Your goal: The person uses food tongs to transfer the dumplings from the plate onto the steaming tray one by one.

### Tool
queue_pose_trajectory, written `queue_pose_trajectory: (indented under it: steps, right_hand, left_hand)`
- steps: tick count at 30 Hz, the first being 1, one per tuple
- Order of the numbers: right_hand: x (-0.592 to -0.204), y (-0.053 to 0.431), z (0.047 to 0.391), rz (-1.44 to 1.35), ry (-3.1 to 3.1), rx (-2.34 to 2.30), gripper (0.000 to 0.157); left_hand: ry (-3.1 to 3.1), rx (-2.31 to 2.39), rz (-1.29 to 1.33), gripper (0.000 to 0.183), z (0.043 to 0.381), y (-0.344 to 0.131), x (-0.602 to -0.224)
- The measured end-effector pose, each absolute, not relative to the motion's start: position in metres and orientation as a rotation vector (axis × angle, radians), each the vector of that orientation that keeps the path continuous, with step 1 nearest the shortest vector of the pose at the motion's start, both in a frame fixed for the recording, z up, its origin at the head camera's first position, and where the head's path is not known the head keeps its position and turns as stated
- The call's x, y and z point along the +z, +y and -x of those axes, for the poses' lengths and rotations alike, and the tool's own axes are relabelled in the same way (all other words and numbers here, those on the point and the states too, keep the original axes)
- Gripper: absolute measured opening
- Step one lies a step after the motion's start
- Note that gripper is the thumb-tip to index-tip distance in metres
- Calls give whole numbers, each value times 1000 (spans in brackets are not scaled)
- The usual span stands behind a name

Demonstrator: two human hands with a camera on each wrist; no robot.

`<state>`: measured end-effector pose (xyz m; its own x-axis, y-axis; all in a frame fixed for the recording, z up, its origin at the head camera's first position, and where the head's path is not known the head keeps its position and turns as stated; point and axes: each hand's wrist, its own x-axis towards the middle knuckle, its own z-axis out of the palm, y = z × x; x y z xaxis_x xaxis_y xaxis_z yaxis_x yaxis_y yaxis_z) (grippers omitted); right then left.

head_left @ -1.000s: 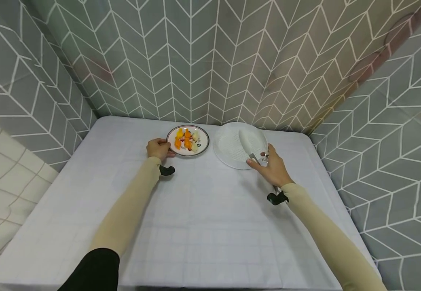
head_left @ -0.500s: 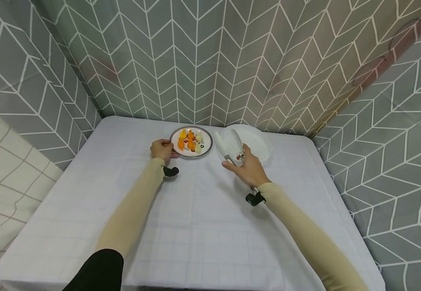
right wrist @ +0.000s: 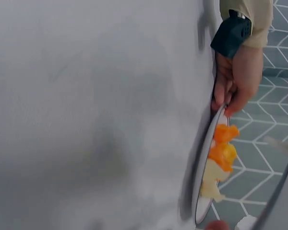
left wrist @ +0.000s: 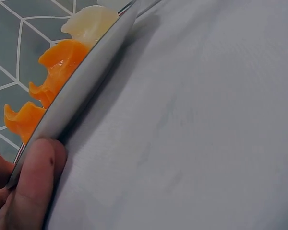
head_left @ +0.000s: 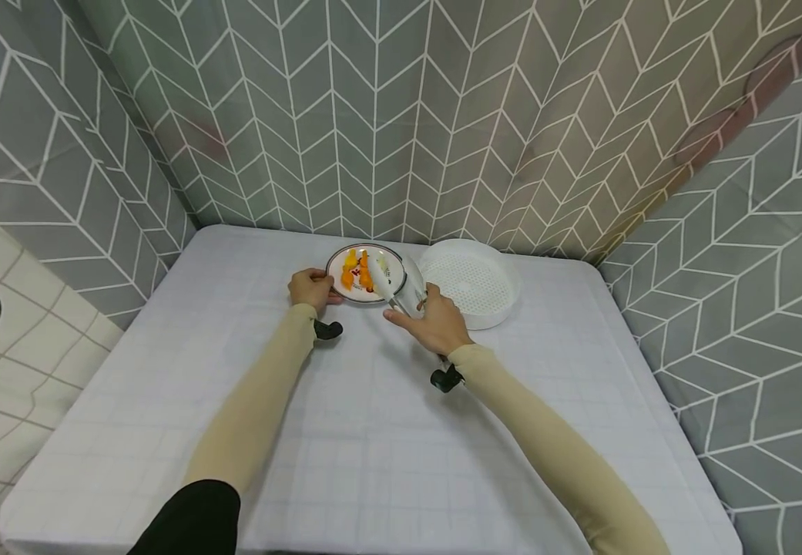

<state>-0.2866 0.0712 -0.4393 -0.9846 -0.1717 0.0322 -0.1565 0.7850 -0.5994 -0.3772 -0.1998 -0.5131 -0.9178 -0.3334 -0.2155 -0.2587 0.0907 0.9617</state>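
Note:
My left hand (head_left: pixel 310 288) pinches the left rim of a round white plate (head_left: pixel 334 270) with a dark edge, thumb above and fingers beneath. On the plate lie several orange pieces (left wrist: pixel 63 67) and pale pieces (left wrist: pixel 91 23), their kind unclear. My right hand (head_left: pixel 440 321) grips a pair of tongs (head_left: pixel 378 276) with white ends, spread apart over the plate's right side. In the head view these ends overlap the pale pieces. The right wrist view shows the left hand (right wrist: pixel 242 79) on the plate (right wrist: pixel 201 182) at the far side.
A round white perforated basket (head_left: pixel 473 285) stands just right of the plate, near the back of the table. White cloth (head_left: pixel 380 432) covers the table (head_left: pixel 255 254). Patterned grey curtains (head_left: pixel 373 116) hang close behind and at both sides.
My right hand has carried the tongs leftward from over the basket to over the plate, uncovering the basket. The left hand keeps its hold on the plate's rim.

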Motion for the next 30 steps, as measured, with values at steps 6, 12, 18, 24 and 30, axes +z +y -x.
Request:
queue_pose_trajectory:
  steps: [6,12,18,24,30]
  right_hand:
    - [-445,58,289,212,2954,-893,101]
    - [-445,49,292,235,2986,-807,100]
    - [-445,44,295,323,3023,-725,95]
    - [-446,47,296,302,3029,-705,84]
    - [-448,53,296,294,3018,-696,79]
  left_hand:
    - [-2264,-1989,-574,38,374,-199,-514]
    - [-2231,-2013,-522,37,374,-200,-514]
    - [-2231,-2000,-513,36,373,-201,-513]
    - [-2255,-1994,-513,36,372,-201,-511]
    - [-2268,-1980,-511,35,374,-200,-513]
